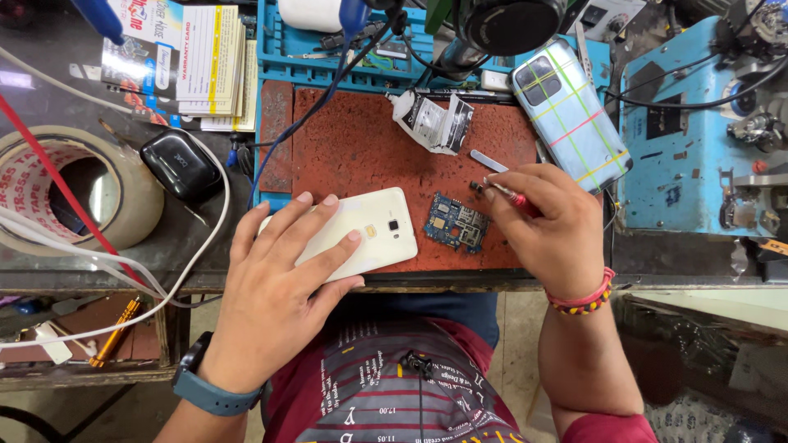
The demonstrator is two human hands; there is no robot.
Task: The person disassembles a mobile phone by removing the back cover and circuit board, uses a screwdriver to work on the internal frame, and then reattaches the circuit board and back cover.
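From the head view, my left hand (pixel 275 287) lies flat and spread over the white phone (pixel 353 234), fingers splayed across its back, pressing it down on the red work mat (pixel 361 139) rather than gripping it. The phone rests face down near the mat's front edge, its camera window toward the right. My right hand (pixel 554 226) is curled closed around a red-handled screwdriver (pixel 513 197), the tip pointing left toward a small dark part just above the blue circuit board (pixel 457 221), which lies bare on the mat just right of the phone, close to my knuckles. I judge I am mid-disassembly, with the board out of the body and a fastener or small piece being handled. The next move, I think, needs a steady, fine tip placement while the left hand keeps the phone from sliding. A second phone (pixel 570 111) with coloured stripes lies at the mat's far right corner.
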